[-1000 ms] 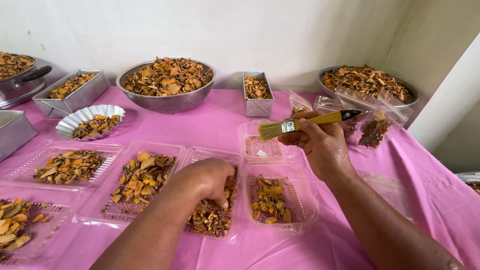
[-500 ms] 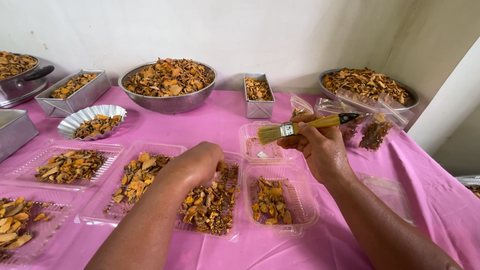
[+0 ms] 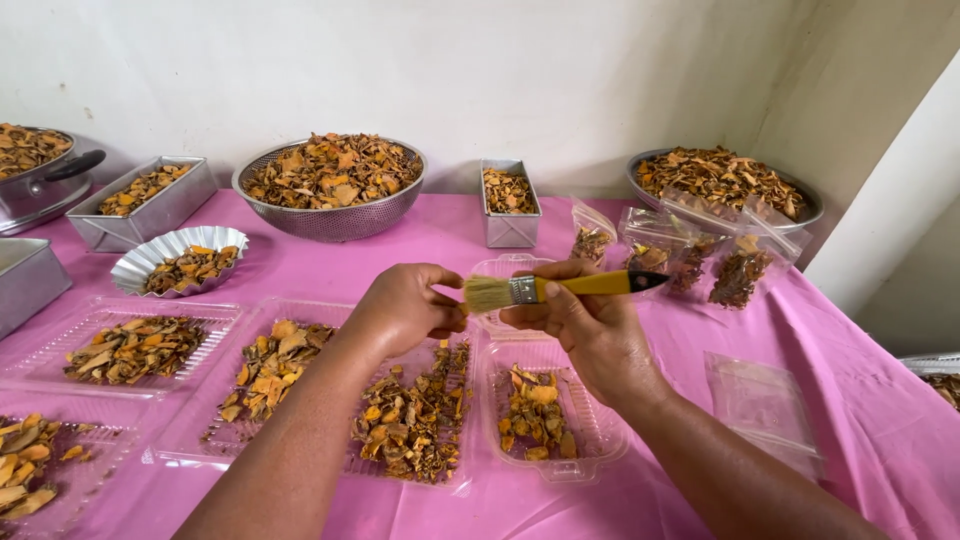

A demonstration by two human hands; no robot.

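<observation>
My right hand [image 3: 590, 335] grips a flat brush with a yellow handle [image 3: 590, 285], held level with its pale bristles [image 3: 487, 293] pointing left. My left hand [image 3: 405, 305] is raised just left of the bristles. Its fingers are pinched on something small that I can barely see, right against the brush tip. Below both hands lie a clear tray of dried orange-brown slices [image 3: 415, 420] and a clear clamshell box [image 3: 600, 440] with a few slices in it. The box's open lid [image 3: 497, 268] lies behind the brush.
A pink cloth [image 3: 850, 400] covers the table. More clear trays of slices [image 3: 270, 365] [image 3: 130, 345] lie at left. At the back stand a metal colander [image 3: 330, 215], tins [image 3: 508, 228] [image 3: 140, 212], a fluted dish [image 3: 180, 245], a round pan [image 3: 815, 215], filled plastic bags [image 3: 740, 270] and an empty clear box [image 3: 765, 395].
My left hand has lifted out of the tray of slices and come up to the brush. My right hand has brought the brush down and left to meet it.
</observation>
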